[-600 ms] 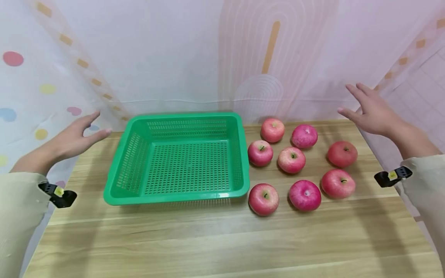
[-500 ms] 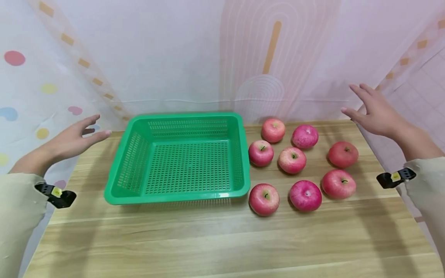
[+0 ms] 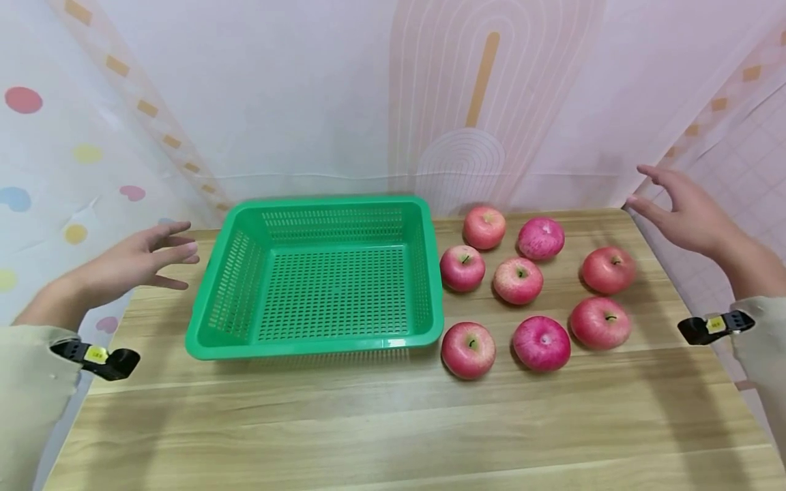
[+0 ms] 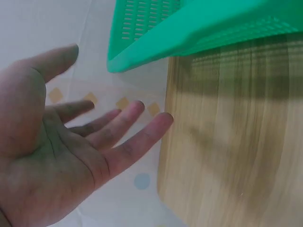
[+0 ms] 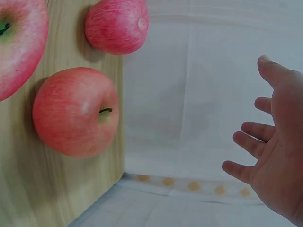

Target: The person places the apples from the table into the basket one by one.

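Note:
My left hand [image 3: 132, 262] hovers left of a green plastic basket [image 3: 437, 300], fingers spread and holding nothing. In the left wrist view its palm and loosely bent fingers [image 4: 125, 149] show beside the table edge. My right hand [image 3: 690, 211] is raised past the table's back right corner, thumb and fingers apart with nothing between them. Nearest to it lies a red apple [image 3: 608, 270], which the right wrist view shows stem outward. Several more apples stand in a loose group right of the basket, among them a deep pink one [image 3: 542, 343] and a paler one [image 3: 518, 280].
The wooden table [image 3: 344, 423] meets a patterned cloth backdrop [image 3: 307, 102] at its rear edge. The basket has slotted walls and a low rim, and one apple [image 3: 462, 268] sits close against its right side. Black wrist mounts [image 3: 715, 326] are strapped over both sleeves.
My right hand has moved to the right and slightly down. The left hand has turned and its fingers have spread, a little lower than before. Basket and apples stay in place.

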A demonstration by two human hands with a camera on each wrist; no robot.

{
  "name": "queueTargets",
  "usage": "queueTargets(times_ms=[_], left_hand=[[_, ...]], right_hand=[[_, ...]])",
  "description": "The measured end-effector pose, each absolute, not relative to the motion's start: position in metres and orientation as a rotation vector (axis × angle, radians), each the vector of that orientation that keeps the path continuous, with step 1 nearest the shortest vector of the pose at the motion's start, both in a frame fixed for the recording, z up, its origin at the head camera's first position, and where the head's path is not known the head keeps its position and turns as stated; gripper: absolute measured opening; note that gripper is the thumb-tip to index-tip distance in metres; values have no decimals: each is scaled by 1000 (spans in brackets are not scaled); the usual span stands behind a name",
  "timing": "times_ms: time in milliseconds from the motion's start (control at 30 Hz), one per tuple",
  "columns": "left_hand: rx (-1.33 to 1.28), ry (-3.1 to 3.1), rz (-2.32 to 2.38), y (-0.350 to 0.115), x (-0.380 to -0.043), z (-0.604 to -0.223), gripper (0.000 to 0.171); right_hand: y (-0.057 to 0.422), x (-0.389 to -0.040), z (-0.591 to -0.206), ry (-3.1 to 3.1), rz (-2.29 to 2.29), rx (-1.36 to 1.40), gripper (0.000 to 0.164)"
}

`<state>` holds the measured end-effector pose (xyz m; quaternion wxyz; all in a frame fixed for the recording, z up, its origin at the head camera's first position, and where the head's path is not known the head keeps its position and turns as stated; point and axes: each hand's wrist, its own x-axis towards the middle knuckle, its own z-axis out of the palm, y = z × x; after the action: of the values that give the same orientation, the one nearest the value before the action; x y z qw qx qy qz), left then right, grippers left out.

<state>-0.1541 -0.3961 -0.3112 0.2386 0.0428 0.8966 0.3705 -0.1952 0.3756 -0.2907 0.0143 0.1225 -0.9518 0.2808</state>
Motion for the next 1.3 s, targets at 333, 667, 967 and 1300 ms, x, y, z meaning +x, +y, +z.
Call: queueTargets(times_ms=[333, 667, 967, 1300], left_hand=[[70, 2290, 1262, -397, -149, -331, 80], [137, 2249, 1288, -392, -148, -340, 77], [140, 2237, 1294, -389, -147, -341, 84], [154, 2246, 1311, -389, -145, -345, 84]], right_hand=[[396, -183, -314, -2892, 1126, 229, 60], [411, -171, -334, -2792, 1328, 184, 49], [425, -162, -351, -2859, 1361, 183, 51], [429, -156, -374, -2832, 1527, 277, 52]])
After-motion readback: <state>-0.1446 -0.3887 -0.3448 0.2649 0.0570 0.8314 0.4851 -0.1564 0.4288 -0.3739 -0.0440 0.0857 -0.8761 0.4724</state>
